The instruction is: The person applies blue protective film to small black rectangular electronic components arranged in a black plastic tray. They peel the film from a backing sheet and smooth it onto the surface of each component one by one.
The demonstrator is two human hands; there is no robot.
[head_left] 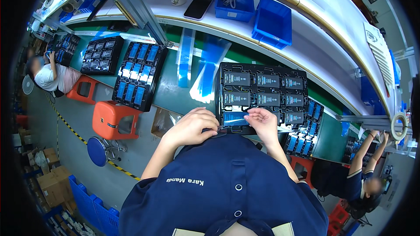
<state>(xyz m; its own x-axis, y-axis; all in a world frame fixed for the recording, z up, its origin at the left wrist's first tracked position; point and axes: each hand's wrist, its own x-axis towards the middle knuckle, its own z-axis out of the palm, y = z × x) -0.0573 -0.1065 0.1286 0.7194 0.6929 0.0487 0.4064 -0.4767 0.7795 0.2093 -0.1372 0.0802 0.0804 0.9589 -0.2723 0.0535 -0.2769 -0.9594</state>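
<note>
Right in front of me sits a black tray (218, 88) holding rows of flat dark battery packs (236, 79) with printed faces. In its near left pocket, one pack is covered by a shiny blue film (234, 117). My right hand (265, 124) is over the tray's near row, thumb and forefinger pinched at the right end of this film. Beside the tray's near left corner rests my left hand (194, 126), its fingers curled in; whatever they hold, if anything, is hidden.
Clear strips with blue film (204, 78) lie left of the tray. Other filled trays (139, 72) stand along the green bench. A shelf beyond holds blue bins (272, 22), a phone (199, 6) and a cup. Orange stools (114, 120) and co-workers are at both sides.
</note>
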